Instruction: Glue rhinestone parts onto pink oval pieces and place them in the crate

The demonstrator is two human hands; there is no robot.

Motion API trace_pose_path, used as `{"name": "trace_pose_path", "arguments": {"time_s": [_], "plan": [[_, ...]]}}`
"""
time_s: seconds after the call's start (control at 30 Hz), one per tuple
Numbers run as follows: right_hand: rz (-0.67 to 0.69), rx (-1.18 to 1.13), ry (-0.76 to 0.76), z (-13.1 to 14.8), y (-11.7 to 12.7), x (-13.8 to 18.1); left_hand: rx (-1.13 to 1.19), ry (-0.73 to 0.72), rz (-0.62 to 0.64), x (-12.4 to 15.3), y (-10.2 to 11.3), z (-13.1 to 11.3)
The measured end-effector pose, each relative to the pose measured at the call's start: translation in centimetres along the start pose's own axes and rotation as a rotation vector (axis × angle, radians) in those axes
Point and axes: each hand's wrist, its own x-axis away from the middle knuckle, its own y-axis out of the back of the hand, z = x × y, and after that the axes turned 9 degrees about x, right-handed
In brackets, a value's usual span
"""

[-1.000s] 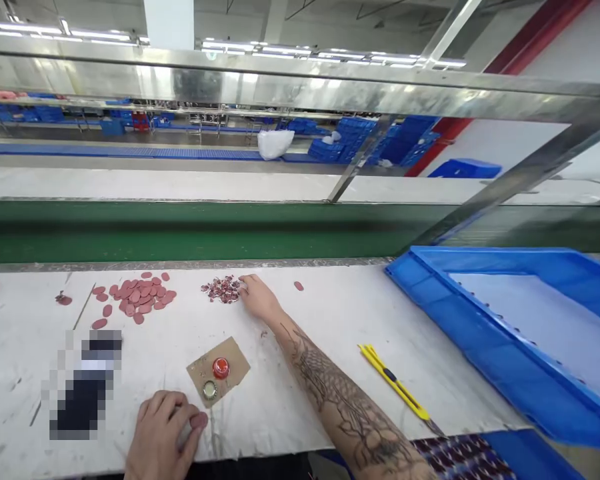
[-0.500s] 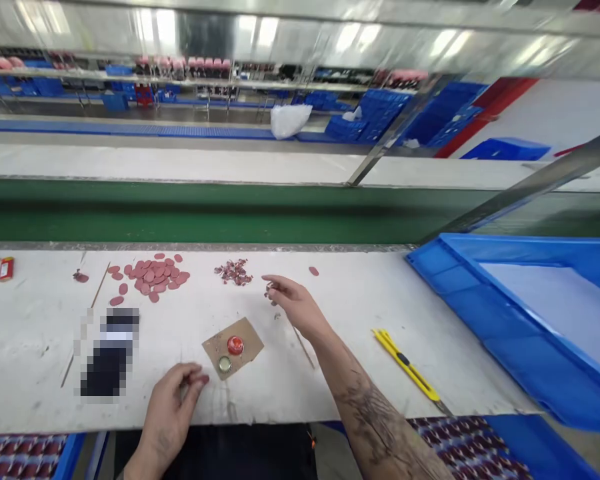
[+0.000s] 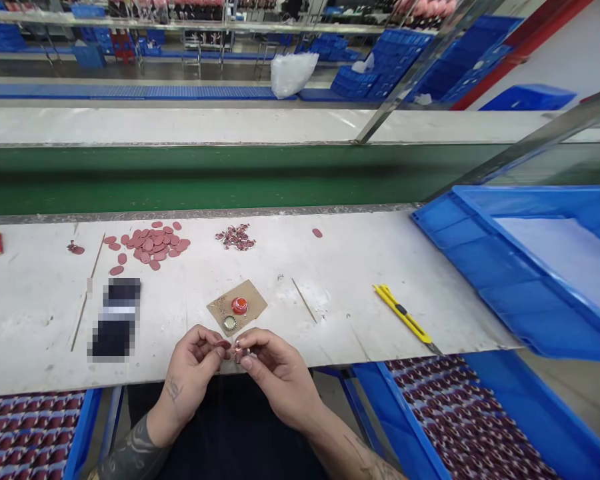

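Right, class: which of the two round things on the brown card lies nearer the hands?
The silvery cap, at the near corner of the card; the red cap sits behind it, farther away.

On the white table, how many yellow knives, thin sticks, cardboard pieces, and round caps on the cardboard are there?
Yellow knife: 1
Thin sticks: 2
Cardboard piece: 1
Round caps: 2
Total: 6

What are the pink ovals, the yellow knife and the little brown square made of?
Pink ovals: thin, matte, flat pieces, maybe rubber or soft plastic; hard to tell.
Yellow knife: glossy plastic handle, with a grey tip that looks like a metal blade.
Brown square: plain cardboard, judging by its dull tan face and uneven edges.
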Motion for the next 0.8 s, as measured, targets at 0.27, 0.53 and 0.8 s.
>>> {"name": "trace_pose_path", "arguments": {"time_s": [0.27, 0.53, 0.8], "plan": [[-0.005, 0.195, 0.106, 0.5, -0.7, -0.1, 0.088, 0.007, 0.155, 1.0, -0.3, -0.6], [0.010, 0.259, 0.154, 1.6, -0.6, -0.8, 0.162, 0.004, 0.223, 1.3, 1.5, -0.3], [-0.050, 0.426, 0.165, 3.0, -0.5, -0.9, 0.307, 0.009, 0.258, 1.6, 2.4, 0.8]]}}
